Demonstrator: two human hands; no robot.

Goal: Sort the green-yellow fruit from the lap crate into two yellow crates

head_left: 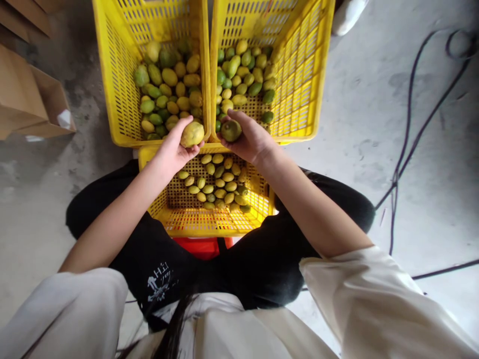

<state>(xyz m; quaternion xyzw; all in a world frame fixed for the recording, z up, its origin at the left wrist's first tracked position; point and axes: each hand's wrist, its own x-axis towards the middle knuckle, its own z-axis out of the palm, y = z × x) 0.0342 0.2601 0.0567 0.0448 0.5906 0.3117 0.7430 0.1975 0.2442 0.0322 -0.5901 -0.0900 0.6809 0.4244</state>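
Note:
My left hand (182,144) is closed around a yellow lemon (192,134), just over the near rim of the left yellow crate (123,138). In my right hand (249,134) sits a darker green lemon (231,130), above the near left corner of the right yellow crate (303,130). Both of these crates hold many green and yellow lemons. Below my hands, a third yellow crate (217,230) stands between my knees, with several smaller-looking yellow-green lemons (220,183) on its perforated bottom.
Cardboard boxes (26,94) stand on the concrete floor at the left. Black cables (406,154) run across the floor at the right. Something red (200,247) shows under the near crate. A white object (350,15) lies beyond the right crate.

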